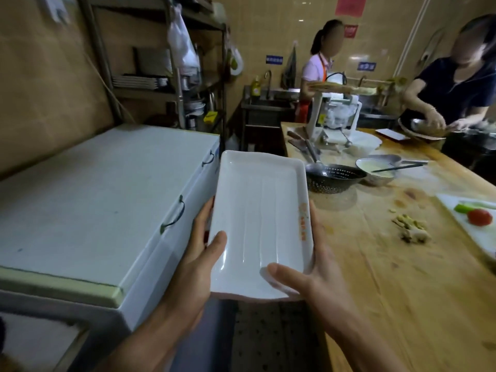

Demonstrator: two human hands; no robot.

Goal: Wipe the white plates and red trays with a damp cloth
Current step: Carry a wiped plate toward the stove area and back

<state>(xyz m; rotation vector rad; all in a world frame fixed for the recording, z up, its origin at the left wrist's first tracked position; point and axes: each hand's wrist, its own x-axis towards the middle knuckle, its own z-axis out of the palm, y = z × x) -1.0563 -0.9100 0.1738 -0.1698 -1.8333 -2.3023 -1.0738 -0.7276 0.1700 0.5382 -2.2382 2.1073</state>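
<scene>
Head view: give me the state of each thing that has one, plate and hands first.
white plate: held in the air, face up, empty, no cloth on it
left hand: grips the plate's left edge, thumb on top
right hand: grips the plate's right edge, thumb on top
chest freezer: lid closed
black colander: upright on the wooden table

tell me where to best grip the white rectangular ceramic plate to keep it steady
By its two long raised rims, one hand from each side, as now: the left hand and right hand hold the white rectangular ceramic plate with thumbs on top near the close end. The shallow upturned rim gives the thumbs purchase.
</scene>
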